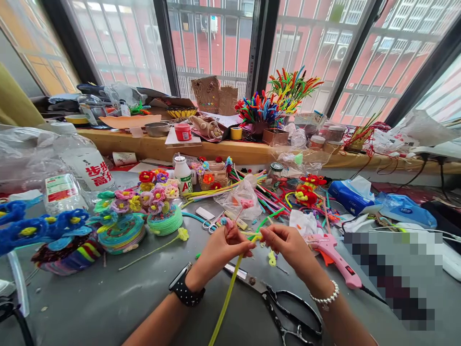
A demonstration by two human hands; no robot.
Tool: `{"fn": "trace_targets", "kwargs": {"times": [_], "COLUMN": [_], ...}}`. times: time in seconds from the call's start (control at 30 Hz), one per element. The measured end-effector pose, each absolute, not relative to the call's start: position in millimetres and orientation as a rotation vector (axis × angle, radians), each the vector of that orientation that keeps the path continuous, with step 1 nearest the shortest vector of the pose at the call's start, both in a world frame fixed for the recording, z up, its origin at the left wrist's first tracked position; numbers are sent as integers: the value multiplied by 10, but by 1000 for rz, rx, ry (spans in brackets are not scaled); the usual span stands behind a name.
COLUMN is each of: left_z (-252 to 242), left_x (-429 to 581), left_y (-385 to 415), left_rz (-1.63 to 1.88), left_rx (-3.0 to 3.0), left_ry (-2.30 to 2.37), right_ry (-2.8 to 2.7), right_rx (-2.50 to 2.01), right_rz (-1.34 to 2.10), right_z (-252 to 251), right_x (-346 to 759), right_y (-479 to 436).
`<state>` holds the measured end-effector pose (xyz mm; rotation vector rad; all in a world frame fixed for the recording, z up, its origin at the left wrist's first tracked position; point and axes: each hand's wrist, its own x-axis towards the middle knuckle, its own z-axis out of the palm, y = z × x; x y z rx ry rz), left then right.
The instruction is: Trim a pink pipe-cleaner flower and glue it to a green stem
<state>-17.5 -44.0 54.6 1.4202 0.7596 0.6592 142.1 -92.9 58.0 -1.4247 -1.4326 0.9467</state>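
Observation:
A long yellow pipe cleaner (pixel 227 298) runs up from the lower edge of the view to my two hands at the middle of the table. My left hand (pixel 227 246) pinches it between thumb and fingers. Close beside it, my right hand (pixel 283 240) pinches the pipe cleaner's upper end, which looks bent there. Large black-handled scissors (pixel 264 288) lie under and between my wrists. A small yellow pipe-cleaner piece (pixel 272 258) rests just below my right fingers. Past my left hand, a pink pipe-cleaner flower (pixel 246 203) sticks up on a thin stem.
Pipe-cleaner flower pots (pixel 164 221) stand at the left, near a yellow flower on a stem (pixel 183 234). A pink glue gun (pixel 338 262) with a cord lies right of my right hand. Loose pipe cleaners, small scissors (pixel 210 225) and a white bottle (pixel 182 174) are farther back.

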Motion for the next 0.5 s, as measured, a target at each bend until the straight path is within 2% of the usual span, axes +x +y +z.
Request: {"fn": "trace_targets", "kwargs": {"times": [0.27, 0.4, 0.5], "left_z": [548, 561, 577], "left_x": [-177, -182, -173], "left_y": [-451, -454, -472], "left_rz": [677, 683, 653], "left_rx": [1435, 1426, 1399], "left_ry": [745, 719, 723], "right_ry": [-1126, -996, -944], "right_rx": [-1151, -1037, -996], "right_rz": [1574, 1724, 1715], "right_z": [563, 528, 481], "right_x": [1430, 1435, 1399], "right_y": [-947, -941, -917]}}
